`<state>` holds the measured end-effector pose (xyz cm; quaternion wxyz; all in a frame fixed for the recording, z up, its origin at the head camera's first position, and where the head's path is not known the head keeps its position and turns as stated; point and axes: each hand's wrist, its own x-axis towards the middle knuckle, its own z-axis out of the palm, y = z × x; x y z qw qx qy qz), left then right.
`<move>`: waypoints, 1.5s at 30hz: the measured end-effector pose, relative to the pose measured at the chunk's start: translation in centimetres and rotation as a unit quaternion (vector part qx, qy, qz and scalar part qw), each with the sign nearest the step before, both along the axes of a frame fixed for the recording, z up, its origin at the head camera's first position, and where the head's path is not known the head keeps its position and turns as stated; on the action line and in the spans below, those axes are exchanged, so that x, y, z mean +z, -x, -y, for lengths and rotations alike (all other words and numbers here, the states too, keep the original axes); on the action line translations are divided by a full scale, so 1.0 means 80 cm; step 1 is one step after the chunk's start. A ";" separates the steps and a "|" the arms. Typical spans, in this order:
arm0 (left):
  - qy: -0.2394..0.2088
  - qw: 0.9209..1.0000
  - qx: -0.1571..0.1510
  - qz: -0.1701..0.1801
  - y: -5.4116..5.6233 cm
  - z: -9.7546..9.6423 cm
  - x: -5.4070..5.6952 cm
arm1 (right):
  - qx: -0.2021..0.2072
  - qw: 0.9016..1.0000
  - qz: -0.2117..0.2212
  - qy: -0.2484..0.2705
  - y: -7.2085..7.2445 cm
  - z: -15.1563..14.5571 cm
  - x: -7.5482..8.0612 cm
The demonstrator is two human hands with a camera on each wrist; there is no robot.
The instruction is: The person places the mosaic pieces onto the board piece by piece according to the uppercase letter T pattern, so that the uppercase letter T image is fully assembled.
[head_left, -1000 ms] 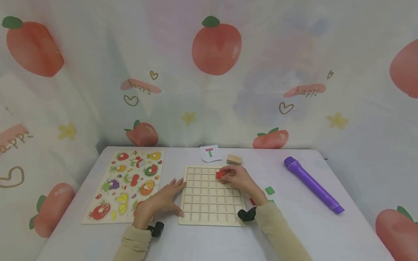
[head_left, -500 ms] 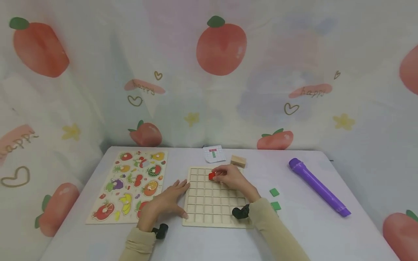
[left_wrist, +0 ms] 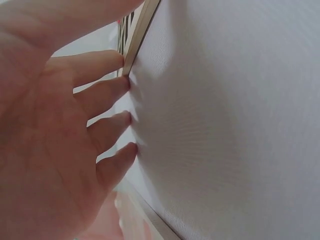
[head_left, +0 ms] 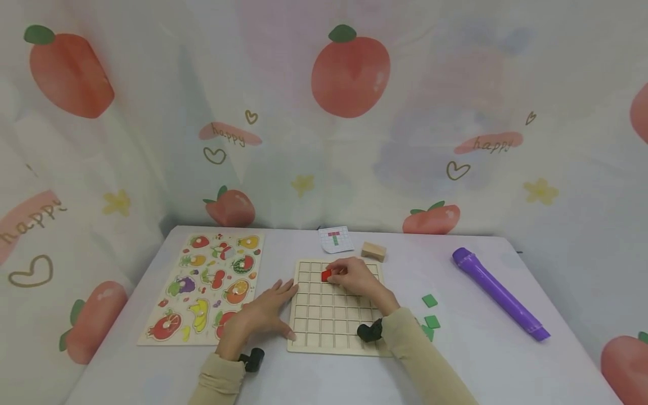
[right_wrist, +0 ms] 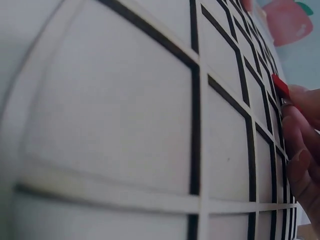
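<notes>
A square wooden grid board (head_left: 313, 322) lies on the table in front of the person. The right hand (head_left: 354, 277) pinches a small red square tile (head_left: 326, 275) between thumb and fingers, over the board's upper part, left of its middle. From the right wrist view, the red tile (right_wrist: 280, 86) is tilted, with its lower edge right at the grid ribs. With fingers spread, the left hand (head_left: 267, 310) rests at the board's left edge, its fingertips and thumb touching the side. In the left wrist view, the left hand's fingers (left_wrist: 102, 95) reach the table beside the board's edge.
Several green tiles (head_left: 431, 322) lie right of the board. Behind it are a pattern card (head_left: 336, 241) with a red and green T and a wooden block (head_left: 373, 251). A fruit puzzle board (head_left: 202, 281) lies at left, a purple microphone-shaped tube (head_left: 498, 292) at right.
The right hand has moved left over the board with the red tile, away from its upper right part. The left hand has stayed at the board's edge. The head view has shifted slightly.
</notes>
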<state>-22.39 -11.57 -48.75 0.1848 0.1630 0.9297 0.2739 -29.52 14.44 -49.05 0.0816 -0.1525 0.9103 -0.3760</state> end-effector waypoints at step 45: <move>-0.028 1.000 -0.007 0.005 -0.004 0.001 0.001 | -0.056 0.997 -0.049 0.000 -0.069 -0.096 0.016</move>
